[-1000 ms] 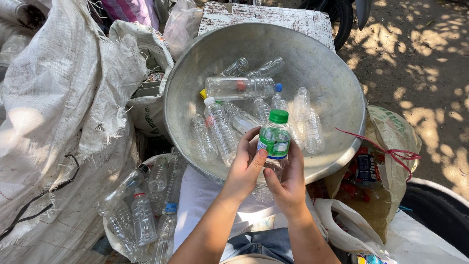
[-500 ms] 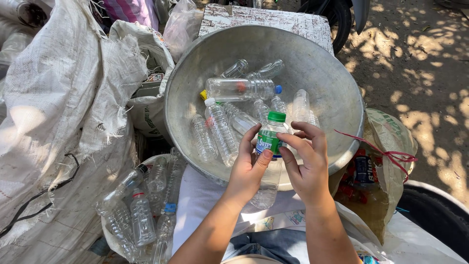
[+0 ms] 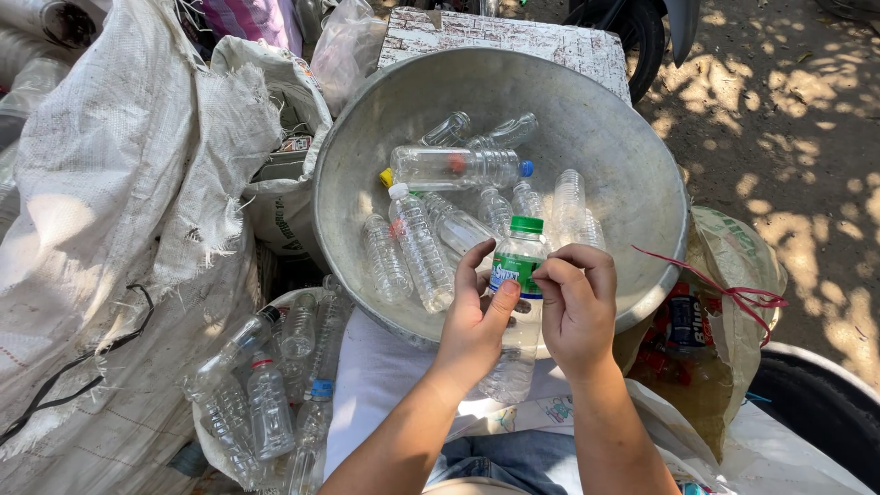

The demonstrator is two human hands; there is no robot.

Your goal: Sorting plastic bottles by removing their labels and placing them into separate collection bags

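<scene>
- Head view looks down on both hands holding one clear plastic bottle (image 3: 516, 302) upright over the near rim of a big metal basin (image 3: 632, 174).
- Left hand (image 3: 472, 321) is wrapped round the bottle's body from its left, thumb laid across the green label.
- Right hand (image 3: 577, 307) pinches the edge of that label with its fingertips (image 3: 547, 272), just right of the left thumb; the other fingers are curled in.
- Bottle has a green cap (image 3: 526, 225), which stands just above both hands; its lower end hangs below them, over a white cloth (image 3: 385, 385).
- Just beyond the hands, inside the basin, lie several empty clear bottles (image 3: 420, 243) without labels, one with a blue cap (image 3: 526, 169) farther off.
- Left of the left forearm, an open white bag (image 3: 275, 394) holds more clear bottles, some capped.
- Farther left, a large woven sack (image 3: 110, 202) with a frayed edge bulges up.
- Right of the right hand, a brownish sack (image 3: 733, 275) with a red string (image 3: 724, 289) leans beside the basin.
- Beyond the basin stands a worn wooden board (image 3: 513, 37), with dirt ground (image 3: 788, 119) to the far right.
</scene>
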